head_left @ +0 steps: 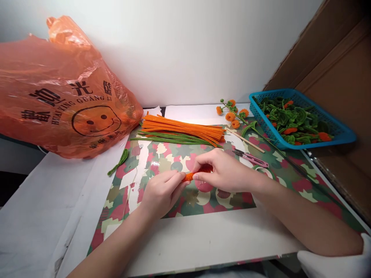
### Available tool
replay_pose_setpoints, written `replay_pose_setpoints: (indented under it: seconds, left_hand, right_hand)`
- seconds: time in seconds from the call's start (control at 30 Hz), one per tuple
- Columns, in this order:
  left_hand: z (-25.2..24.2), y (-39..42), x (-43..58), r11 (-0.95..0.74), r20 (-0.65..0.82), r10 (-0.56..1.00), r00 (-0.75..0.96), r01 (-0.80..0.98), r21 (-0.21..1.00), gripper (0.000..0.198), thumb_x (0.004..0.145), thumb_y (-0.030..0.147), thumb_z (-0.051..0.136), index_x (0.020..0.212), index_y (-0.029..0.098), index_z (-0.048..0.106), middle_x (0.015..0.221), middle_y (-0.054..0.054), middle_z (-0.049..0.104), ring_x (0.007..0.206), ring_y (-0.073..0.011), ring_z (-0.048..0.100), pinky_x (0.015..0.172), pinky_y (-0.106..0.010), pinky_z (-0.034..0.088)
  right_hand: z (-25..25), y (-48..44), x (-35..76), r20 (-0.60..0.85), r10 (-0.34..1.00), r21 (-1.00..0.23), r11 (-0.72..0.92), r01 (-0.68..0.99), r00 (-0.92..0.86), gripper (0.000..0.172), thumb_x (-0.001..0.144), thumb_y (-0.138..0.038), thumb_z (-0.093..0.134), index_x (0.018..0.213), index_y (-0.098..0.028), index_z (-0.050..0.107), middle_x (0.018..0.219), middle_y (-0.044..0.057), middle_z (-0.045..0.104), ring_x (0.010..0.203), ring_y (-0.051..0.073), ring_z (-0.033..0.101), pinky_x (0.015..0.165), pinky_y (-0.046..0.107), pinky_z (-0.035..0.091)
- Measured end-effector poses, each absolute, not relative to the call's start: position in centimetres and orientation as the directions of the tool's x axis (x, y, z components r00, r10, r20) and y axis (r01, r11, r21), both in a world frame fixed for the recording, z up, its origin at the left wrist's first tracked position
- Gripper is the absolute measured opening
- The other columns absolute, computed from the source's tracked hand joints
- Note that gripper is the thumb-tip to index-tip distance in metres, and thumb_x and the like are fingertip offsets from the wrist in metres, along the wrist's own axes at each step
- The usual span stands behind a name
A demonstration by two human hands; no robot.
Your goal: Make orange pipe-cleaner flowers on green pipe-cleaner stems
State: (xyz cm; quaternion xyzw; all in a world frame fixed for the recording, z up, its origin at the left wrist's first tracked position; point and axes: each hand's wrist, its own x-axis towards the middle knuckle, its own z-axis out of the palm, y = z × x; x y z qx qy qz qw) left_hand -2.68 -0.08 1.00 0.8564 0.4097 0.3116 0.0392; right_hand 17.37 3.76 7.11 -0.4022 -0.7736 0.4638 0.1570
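Both of my hands meet over the patterned mat (162, 154) in the middle of the table. My left hand (162, 192) pinches one end of a short orange pipe cleaner piece (189, 176). My right hand (224, 171) is closed over its other end, fingers curled round it, so most of the piece is hidden. Behind my hands lies a bundle of long orange pipe cleaners (185, 128), with several green pipe cleaners (174, 138) beside it.
A large orange plastic bag (63, 92) fills the back left. A blue basket (342, 133) of green and orange pipe-cleaner pieces stands at the back right. Finished orange flowers (232, 112), a wooden stick (246, 141), a pink cutter (252, 158) and a curled green piece (120, 161) lie around.
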Motion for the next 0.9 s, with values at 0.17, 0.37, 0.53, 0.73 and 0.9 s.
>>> replay_pose_setpoints:
  seconds: [0.17, 0.37, 0.53, 0.73, 0.9]
  left_hand:
    - [1.0, -0.1, -2.7, -0.656, 0.516, 0.725, 0.456, 0.685, 0.316, 0.021, 0.091, 0.020, 0.044, 0.074, 0.019, 0.058, 0.055, 0.003, 0.046, 0.048, -0.0113, 0.039, 0.046, -0.022, 0.030]
    - [1.3, 0.0, -2.9, -0.721, 0.569, 0.653, 0.499, 0.639, 0.267, 0.017, 0.091, 0.018, 0.046, 0.079, 0.019, 0.059, 0.056, 0.003, 0.043, 0.048, -0.0119, 0.035, 0.046, -0.024, 0.028]
    - [1.1, 0.4, -3.0, -0.805, 0.579, 0.548, 0.604, 0.568, 0.170, 0.017, 0.092, 0.015, 0.043, 0.084, 0.019, 0.058, 0.059, 0.001, 0.047, 0.051, -0.0135, 0.037, 0.048, -0.026, 0.029]
    - [0.9, 0.5, -3.2, -0.839, 0.590, 0.485, 0.645, 0.533, 0.107, 0.015, 0.093, 0.014, 0.043, 0.085, 0.016, 0.057, 0.058, 0.000, 0.049, 0.053, -0.0146, 0.036, 0.049, -0.026, 0.030]
    - [0.9, 0.5, -3.4, -0.841, 0.560, 0.498, 0.662, 0.525, 0.128, 0.015, 0.094, 0.020, 0.044, 0.083, 0.017, 0.055, 0.057, 0.001, 0.047, 0.053, -0.0146, 0.034, 0.048, -0.027, 0.028]
  right_hand:
    - [7.0, 3.7, 17.4, -0.047, 0.773, -0.821, 0.331, 0.465, -0.632, 0.014, 0.081, -0.015, 0.057, 0.066, -0.016, 0.057, 0.057, -0.004, 0.053, 0.054, 0.008, 0.041, 0.050, 0.020, 0.031]
    - [7.6, 5.3, 18.4, -0.208, 0.641, -0.898, 0.174, 0.404, -0.739, 0.026, 0.089, -0.032, 0.054, 0.078, -0.013, 0.067, 0.063, -0.001, 0.058, 0.054, 0.008, 0.044, 0.049, 0.021, 0.032]
    - [5.6, 6.9, 18.9, -0.485, 0.283, -0.844, -0.398, 0.359, -0.827, 0.030, 0.088, -0.037, 0.055, 0.081, -0.009, 0.064, 0.068, 0.004, 0.067, 0.054, 0.010, 0.059, 0.053, 0.021, 0.045]
    - [1.8, 7.8, 18.5, -0.346, -0.093, -0.706, -0.630, 0.324, -0.934, 0.040, 0.081, -0.047, 0.064, 0.079, -0.007, 0.063, 0.059, 0.006, 0.068, 0.054, 0.015, 0.065, 0.053, 0.023, 0.051]
    - [1.5, 7.8, 18.5, -0.332, -0.082, -0.729, -0.610, 0.311, -0.940, 0.034, 0.082, -0.041, 0.064, 0.083, -0.008, 0.061, 0.052, -0.001, 0.062, 0.041, 0.009, 0.057, 0.044, 0.018, 0.046]
